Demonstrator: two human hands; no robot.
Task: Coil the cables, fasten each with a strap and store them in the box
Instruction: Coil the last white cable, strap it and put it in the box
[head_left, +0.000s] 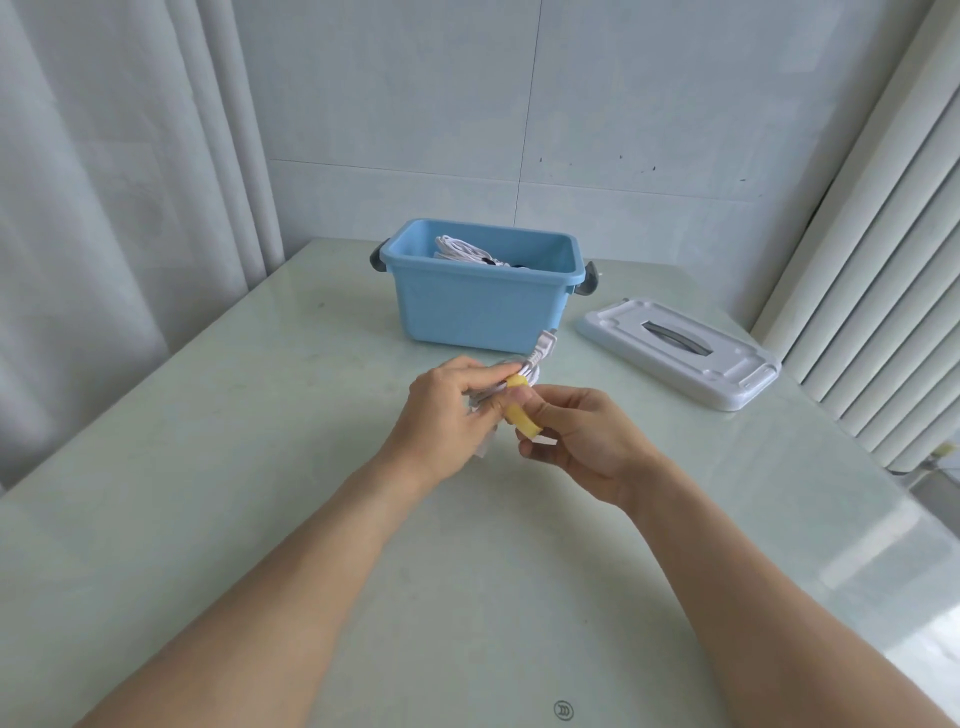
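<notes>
My left hand (447, 415) grips a coiled white cable (530, 366) above the table, its plug end poking up toward the box. A yellow strap (522, 413) wraps over the coil; my right hand (582, 441) pinches its lower end between thumb and fingers. Most of the coil is hidden behind my left fingers. Behind the hands stands an open blue box (483, 306) with grey side latches. A coiled white cable (462, 249) and something dark lie inside it.
The box's white lid (680, 358) lies flat on the pale green table (260, 467), right of the box. Curtains hang at the left, vertical blinds at the right, and a tiled wall is behind.
</notes>
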